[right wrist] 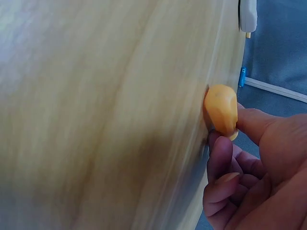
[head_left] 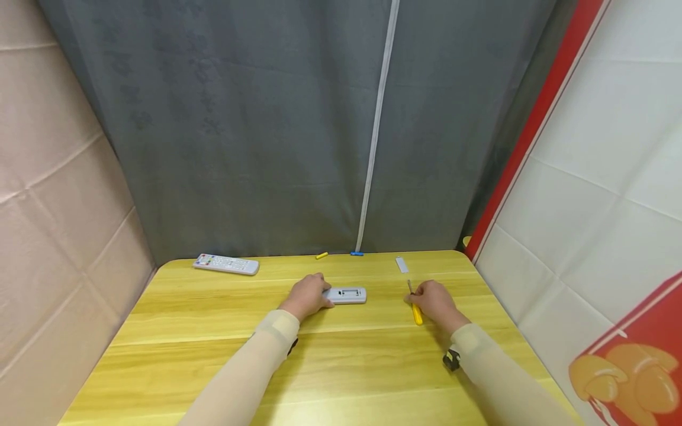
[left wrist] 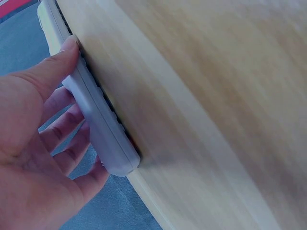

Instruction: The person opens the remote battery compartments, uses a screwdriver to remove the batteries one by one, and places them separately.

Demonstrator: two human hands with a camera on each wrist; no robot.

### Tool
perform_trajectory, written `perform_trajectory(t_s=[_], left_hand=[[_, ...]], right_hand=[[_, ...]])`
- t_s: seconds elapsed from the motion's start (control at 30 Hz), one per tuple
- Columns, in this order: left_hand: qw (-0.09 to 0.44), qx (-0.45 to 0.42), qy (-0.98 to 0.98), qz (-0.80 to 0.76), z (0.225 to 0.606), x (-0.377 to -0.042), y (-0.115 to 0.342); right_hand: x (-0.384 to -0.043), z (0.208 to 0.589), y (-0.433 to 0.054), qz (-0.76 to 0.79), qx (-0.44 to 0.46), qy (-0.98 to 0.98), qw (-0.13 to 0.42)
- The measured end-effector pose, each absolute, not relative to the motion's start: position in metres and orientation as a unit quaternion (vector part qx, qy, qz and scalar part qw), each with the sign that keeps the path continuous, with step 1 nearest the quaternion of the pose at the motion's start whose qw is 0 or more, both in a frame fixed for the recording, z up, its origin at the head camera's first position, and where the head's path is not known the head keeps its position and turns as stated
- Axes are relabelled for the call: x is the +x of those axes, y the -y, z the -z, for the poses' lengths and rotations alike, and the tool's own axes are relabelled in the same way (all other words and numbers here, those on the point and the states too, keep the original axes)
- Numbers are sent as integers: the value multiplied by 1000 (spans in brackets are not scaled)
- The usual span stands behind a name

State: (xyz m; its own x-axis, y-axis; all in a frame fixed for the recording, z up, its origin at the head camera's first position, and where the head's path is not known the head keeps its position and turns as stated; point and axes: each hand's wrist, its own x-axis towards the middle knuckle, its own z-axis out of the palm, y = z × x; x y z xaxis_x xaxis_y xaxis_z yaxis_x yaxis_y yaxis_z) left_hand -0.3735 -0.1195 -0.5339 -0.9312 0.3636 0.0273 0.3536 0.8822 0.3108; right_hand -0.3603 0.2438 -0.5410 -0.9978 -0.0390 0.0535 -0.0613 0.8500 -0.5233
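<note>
at my left hand (head_left: 308, 296), i see the thumb on the near edge of a grey remote (head_left: 347, 296) and the other fingers curled round its far edge, pinching one end. the remote lies face down around the middle of the table (head_left: 341, 367), buttons toward the wood, its back up and the battery slot uncovered. at my right hand (head_left: 434, 302), thumb and forefinger pinch a yellow screwdriver (head_left: 418, 315) by its handle, the other fingers folded in beneath. its metal tip points away from me, close to a small pale cover (head_left: 402, 264); i cannot tell whether they touch. the screwdriver is well apart from the remote, off to its right.

farther out, a yellow battery (head_left: 322, 255) and a blue battery (head_left: 356, 254) lie near the table's back edge, beyond the remote. a second remote (head_left: 226, 264) lies buttons up toward the back left. behind the table hangs a grey curtain (head_left: 256, 130) with a white strip (head_left: 377, 118) running down it; a red band (head_left: 538, 124) borders the white wall (head_left: 591, 165) on my right.
</note>
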Motion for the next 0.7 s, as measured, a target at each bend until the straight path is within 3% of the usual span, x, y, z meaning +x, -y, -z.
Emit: perform_trajectory(t_s=[0.7], left_hand=[[13, 186, -969, -160, 532, -370, 120]], right_hand=[[-361, 545, -247, -269, 12, 963, 13]])
